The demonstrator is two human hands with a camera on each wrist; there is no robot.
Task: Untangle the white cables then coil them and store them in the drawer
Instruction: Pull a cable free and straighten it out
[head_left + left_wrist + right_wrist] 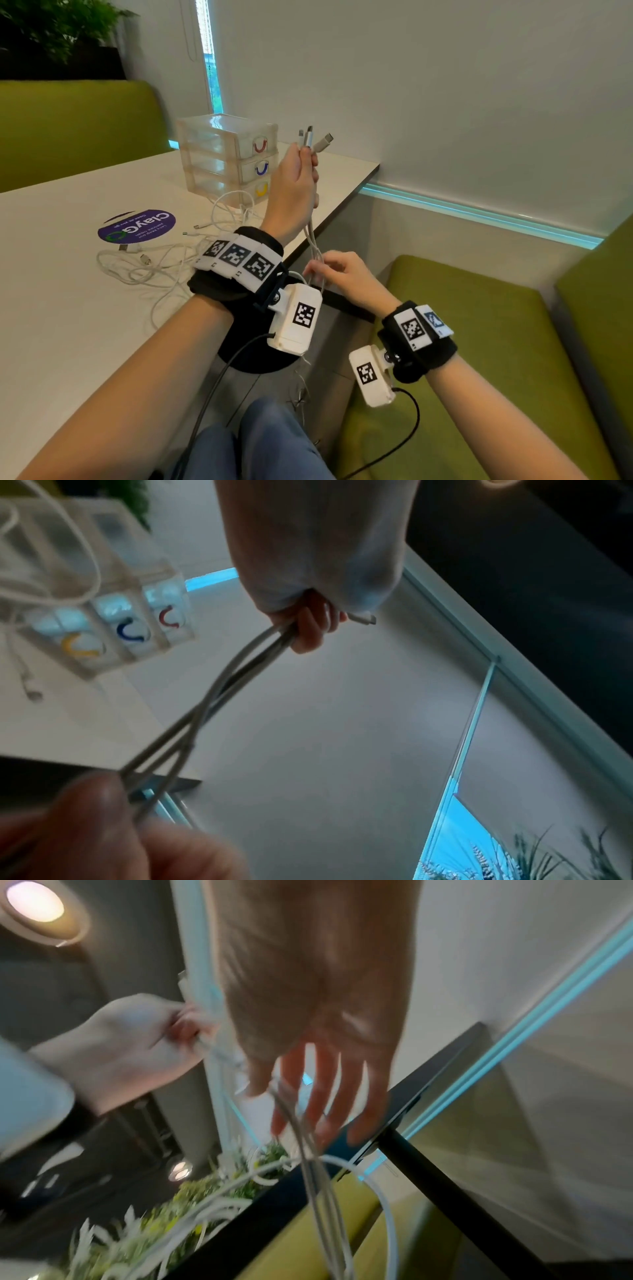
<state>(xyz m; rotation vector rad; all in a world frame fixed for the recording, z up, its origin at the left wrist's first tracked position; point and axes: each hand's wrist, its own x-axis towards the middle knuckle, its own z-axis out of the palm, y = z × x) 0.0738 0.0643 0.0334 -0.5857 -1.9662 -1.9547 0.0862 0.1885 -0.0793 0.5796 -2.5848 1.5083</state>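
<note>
Head view: I see my left hand [294, 181] raised, gripping three white cables [310, 219] just below their plugs. They hang to my right hand [337, 274], which pinches them past the table [68, 325] edge. More white cable lies tangled on the tabletop near the clear drawer unit [227, 154].

Left wrist: blurred; cables [219, 685] taut between fists.

Right wrist: thumb and forefinger pinch the strands, other fingers [342, 1091] spread loose. Green bench [308, 1237] below.

The drawer unit [227, 156] stands at the far end of the table [68, 325], loose cables [154, 267] lying before it beside a round sticker [137, 226]; a bench [479, 359] sits right of the table
</note>
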